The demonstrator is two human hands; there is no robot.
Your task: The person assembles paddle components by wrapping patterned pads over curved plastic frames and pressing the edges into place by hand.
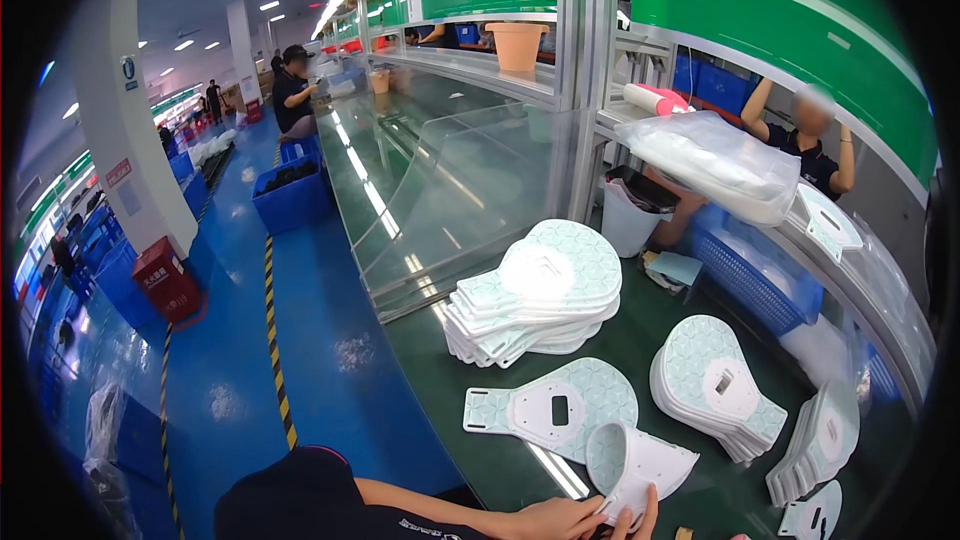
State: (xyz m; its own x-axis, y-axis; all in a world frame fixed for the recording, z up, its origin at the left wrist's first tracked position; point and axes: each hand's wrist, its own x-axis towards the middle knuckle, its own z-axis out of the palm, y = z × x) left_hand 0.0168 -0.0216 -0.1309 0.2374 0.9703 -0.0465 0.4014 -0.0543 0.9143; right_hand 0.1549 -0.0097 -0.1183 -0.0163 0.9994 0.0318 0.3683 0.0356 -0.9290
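Both hands are at the bottom of the view, on a curled white panel [655, 470] with a pale green patterned inner face. My left hand [562, 518] pinches its lower left edge. The fingers of my right hand [640, 518] press on its lower part from the right; the rest of that hand is cut off. Just behind lies a flat paddle-shaped panel [600, 385] with a dark slot. Beyond it a tall stack of similar panels [545, 260] rests on the dark green table, and a second stack [710, 360] stands to the right.
Farther right are a leaning stack of panels [825, 430] and a single piece [812, 515]. A clear plastic sheet [470, 200] stands behind the tall stack. A bagged bundle [715, 160] lies on the shelf above a blue basket [755, 270]. A co-worker [805, 140] stands across the line.
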